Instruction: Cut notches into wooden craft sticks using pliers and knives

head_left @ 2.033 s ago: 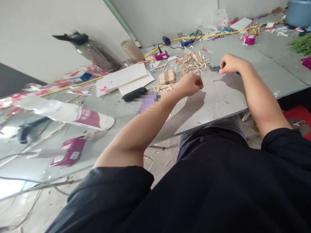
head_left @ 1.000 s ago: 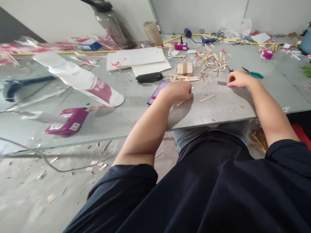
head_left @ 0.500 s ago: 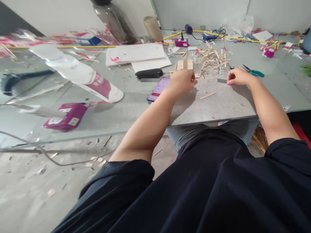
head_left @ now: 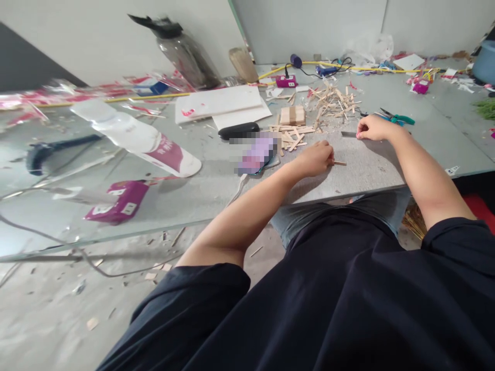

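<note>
My left hand (head_left: 317,156) is low over the grey board (head_left: 373,167), its fingers pinched on one end of a flat wooden craft stick (head_left: 341,164). The stick's other end points right. Farther right, my right hand (head_left: 372,128) is closed on a thin grey metal blade (head_left: 348,134), which sticks out to the left. Beyond my left hand are loose craft sticks (head_left: 294,139) and a banded bundle of sticks (head_left: 293,115). Pliers with teal handles (head_left: 402,119) lie just behind my right hand.
A pile of split sticks (head_left: 336,100) lies at the back. On the left are a phone (head_left: 257,154), a black case (head_left: 238,130), a white glue bottle (head_left: 154,144) and a purple power adapter (head_left: 119,201). A tall dark bottle (head_left: 185,54) stands behind them.
My left hand has moved from beside the stick bundle toward me and right, onto the single craft stick lying on the board. My right hand still holds the blade. The view has shifted slightly.
</note>
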The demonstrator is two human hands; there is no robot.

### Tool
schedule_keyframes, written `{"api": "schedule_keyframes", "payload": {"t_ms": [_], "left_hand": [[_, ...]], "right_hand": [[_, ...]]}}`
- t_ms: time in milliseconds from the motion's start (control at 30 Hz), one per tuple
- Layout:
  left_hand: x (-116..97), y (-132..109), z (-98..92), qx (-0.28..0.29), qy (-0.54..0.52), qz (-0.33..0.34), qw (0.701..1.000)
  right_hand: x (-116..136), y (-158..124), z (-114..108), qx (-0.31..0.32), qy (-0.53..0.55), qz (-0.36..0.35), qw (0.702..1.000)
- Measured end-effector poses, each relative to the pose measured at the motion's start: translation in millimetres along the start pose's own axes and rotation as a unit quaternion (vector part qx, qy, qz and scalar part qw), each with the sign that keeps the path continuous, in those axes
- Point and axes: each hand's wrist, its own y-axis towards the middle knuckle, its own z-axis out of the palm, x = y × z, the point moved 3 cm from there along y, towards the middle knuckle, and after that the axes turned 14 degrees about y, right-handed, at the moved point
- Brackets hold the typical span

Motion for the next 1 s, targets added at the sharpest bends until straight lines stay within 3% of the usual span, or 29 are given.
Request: {"api": "schedule_keyframes", "payload": {"t_ms": [333, 500, 600, 733, 1000], "left_hand": [[6.3, -0.2, -10.3, -0.055, -0.049, -0.095, 0.993], [51.0, -5.4, -30.7, -0.128, -0.017, -0.247, 0.96], [80.8, -9.8, -35.1, -0.136, 0.019, -0.309, 0.941], [98.6, -9.4, -28.5, -0.103, 0.049, -0.313, 0.943], [92.9, -5.6, -14.7, -0.064, 0.058, -0.269, 0.959]], "right_hand": [[11.3, 2.7, 13.4, -0.029, 0.031, -0.051, 0.998], [12.0, 4.4, 15.9, -0.023, 0.026, -0.061, 0.998], [11.8, 5.0, 15.1, -0.024, 0.02, -0.066, 0.997], [12.0, 5.3, 15.2, -0.023, 0.019, -0.067, 0.997], [13.2, 7.2, 17.3, -0.028, 0.02, -0.07, 0.997]]}}
